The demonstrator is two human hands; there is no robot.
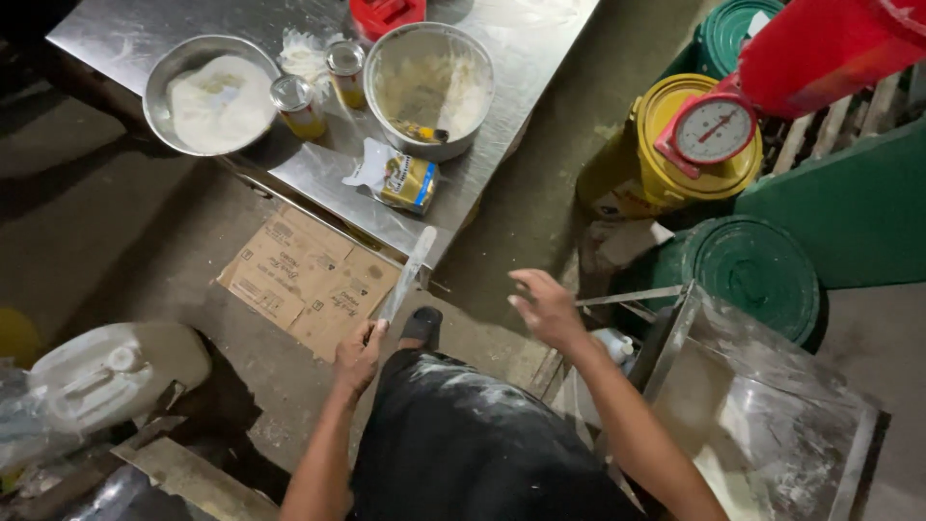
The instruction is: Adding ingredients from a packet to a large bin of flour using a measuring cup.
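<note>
Open floor is lying between the steel table (502, 145) and the yellow bucket (666, 154), giving the right hand (545, 309) free passage forward. The table's near corner is blocking the left hand (357, 357) ahead; a metal frame (666, 338) is crowding the right side.

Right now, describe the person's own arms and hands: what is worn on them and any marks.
Both arms are bare to the edge of the picture: no sleeves show. The left hand and right hand wear no gloves, and no watch, ring or band is visible. The black apron below them is streaked with white powder.
</note>
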